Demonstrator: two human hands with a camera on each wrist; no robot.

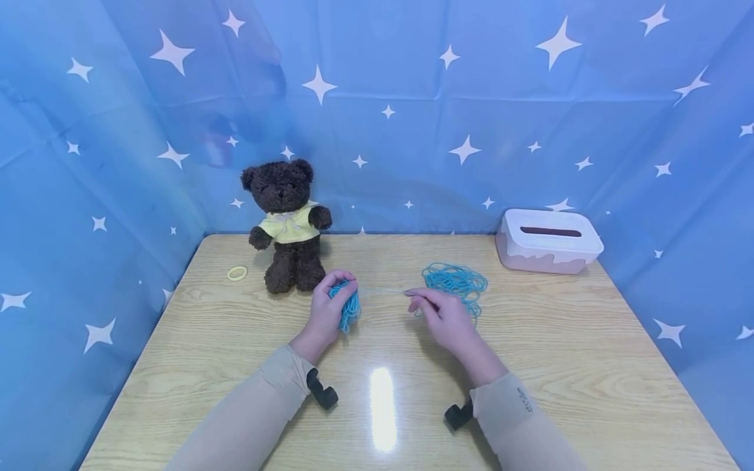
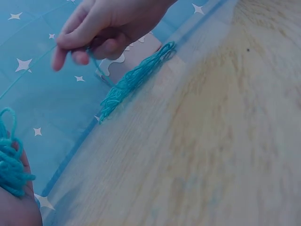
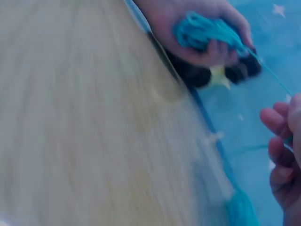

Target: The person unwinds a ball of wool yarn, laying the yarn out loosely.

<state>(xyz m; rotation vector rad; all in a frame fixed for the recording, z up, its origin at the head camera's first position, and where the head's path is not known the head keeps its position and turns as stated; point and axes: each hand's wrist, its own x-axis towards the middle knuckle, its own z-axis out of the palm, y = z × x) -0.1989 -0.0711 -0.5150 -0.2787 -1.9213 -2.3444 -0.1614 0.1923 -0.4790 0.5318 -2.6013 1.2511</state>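
My left hand [image 1: 323, 315] grips a looped bundle of teal yarn [image 1: 351, 310], and loops hang out below the fingers. From that bundle a single strand [image 3: 272, 74] runs taut across to my right hand [image 1: 446, 322], which pinches it between thumb and fingertips. Behind the right hand a loose heap of the same yarn [image 1: 455, 279] lies on the table, partly hidden by that hand. In the left wrist view, more yarn trails from the right hand down to the heap [image 2: 134, 84].
A dark brown teddy bear [image 1: 283, 196] in a yellow top stands at the back left, close behind the left hand. Left of it lies a pale yellow ring [image 1: 237, 273]. At the back right sits a white and pink tissue box [image 1: 548, 252]. A blue starry curtain [image 1: 400, 176] borders the wooden table [image 1: 559, 366].
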